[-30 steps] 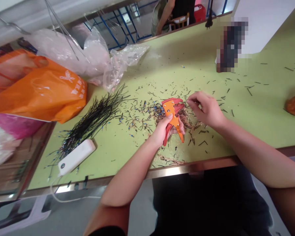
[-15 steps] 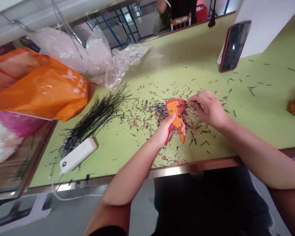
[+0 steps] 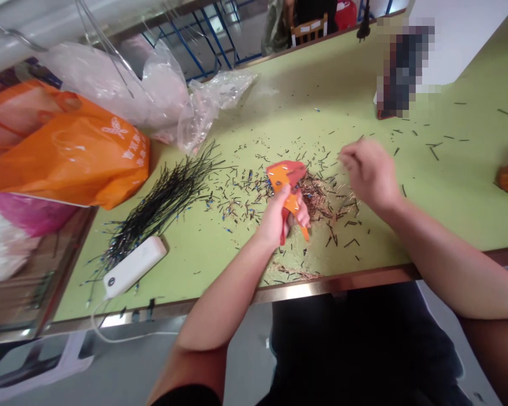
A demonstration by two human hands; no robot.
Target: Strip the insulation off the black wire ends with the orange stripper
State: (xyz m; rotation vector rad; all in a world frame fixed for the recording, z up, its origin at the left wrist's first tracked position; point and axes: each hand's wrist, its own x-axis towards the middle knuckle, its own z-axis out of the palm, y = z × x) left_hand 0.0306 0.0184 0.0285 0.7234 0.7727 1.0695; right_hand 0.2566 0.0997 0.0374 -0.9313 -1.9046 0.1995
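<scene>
View from the head camera, looking down on a matt, pale green worktop [image 3: 322, 96] with a bright metal strip along its near edge. The left hand [image 3: 279, 217] is clenched around the two handles of a wire stripper [image 3: 284, 179], a flat tool with an orange body and red grips. It sits near the middle of the worktop with its blunt head pointing away from the person. The right hand [image 3: 370, 172] hovers to the right of the tool head, apart from it, with its fingers bent. It is blurred, and whether it pinches anything cannot be told.

Between and below the two hands lies a loose heap of fine copper strands [image 3: 324, 197], reddish-brown and tangled. Around it, short black and blue insulation offcuts [image 3: 237, 197], thin and straight like splinters, are scattered over the surface. To the left, a sheaf of long black wires [image 3: 165, 200] fans out, some with blue tips. At its near end rests a smooth white rounded block [image 3: 133, 266] with a white cord running off the edge.

Further left are a glossy, creased orange plastic bag [image 3: 76, 152], crumpled clear plastic film [image 3: 169, 96] and a pink bag [image 3: 29, 217].
</scene>
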